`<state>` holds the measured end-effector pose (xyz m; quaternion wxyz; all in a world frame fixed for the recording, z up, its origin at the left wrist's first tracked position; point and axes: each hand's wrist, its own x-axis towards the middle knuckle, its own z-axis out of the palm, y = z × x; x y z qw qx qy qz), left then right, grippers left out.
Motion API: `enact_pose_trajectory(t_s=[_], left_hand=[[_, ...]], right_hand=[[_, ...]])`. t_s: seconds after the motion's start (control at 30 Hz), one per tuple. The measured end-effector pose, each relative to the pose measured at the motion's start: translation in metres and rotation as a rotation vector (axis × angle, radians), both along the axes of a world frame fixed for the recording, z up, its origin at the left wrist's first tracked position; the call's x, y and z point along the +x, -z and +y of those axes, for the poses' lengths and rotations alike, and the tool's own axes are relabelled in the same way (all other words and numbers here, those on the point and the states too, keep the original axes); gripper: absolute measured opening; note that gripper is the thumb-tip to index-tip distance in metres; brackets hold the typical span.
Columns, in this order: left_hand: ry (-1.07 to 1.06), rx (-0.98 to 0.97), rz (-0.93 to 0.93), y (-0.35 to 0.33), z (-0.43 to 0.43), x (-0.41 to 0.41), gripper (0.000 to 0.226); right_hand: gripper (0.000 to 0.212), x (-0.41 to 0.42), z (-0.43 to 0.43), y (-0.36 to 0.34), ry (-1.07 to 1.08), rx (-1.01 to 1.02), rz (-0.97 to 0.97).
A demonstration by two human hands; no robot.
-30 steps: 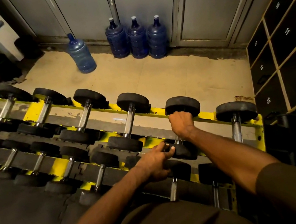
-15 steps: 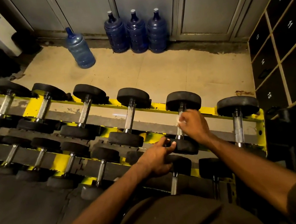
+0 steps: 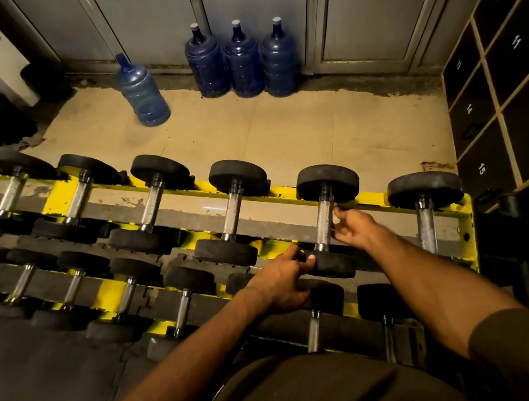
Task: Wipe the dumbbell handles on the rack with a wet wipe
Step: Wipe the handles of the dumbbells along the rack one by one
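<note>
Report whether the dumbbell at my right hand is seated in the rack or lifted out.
Seated: the dumbbell lies across the yellow rack in line with its neighbours; the left hand grips its near head.

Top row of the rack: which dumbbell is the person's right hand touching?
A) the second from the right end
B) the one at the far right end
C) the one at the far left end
A: the right hand touches the second dumbbell, and the end dumbbell sits untouched further right.
</note>
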<state>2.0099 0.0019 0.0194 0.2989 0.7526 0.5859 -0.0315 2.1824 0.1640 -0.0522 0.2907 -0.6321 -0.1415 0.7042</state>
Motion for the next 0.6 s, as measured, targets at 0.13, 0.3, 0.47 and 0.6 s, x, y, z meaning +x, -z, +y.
enact_pose_trajectory(t_s=[0.13,0.3,0.47,0.6], left_hand=[[-0.002,0.005,-0.004,0.002,0.001,-0.005,0.068],[-0.006,0.011,-0.019,0.002,0.001,-0.004,0.065],[0.006,0.007,-0.003,0.0,0.0,-0.002,0.068],[0.035,0.002,0.021,0.0,-0.002,-0.001,0.074]], right_hand=[[0.023,0.015,-0.013,0.003,-0.353,-0.103,-0.174],[0.022,0.011,-0.027,-0.012,-0.15,0.09,-0.194],[0.017,-0.027,-0.019,-0.024,0.023,0.591,-0.621],[0.023,-0.031,-0.022,-0.019,-0.497,1.014,-1.059]])
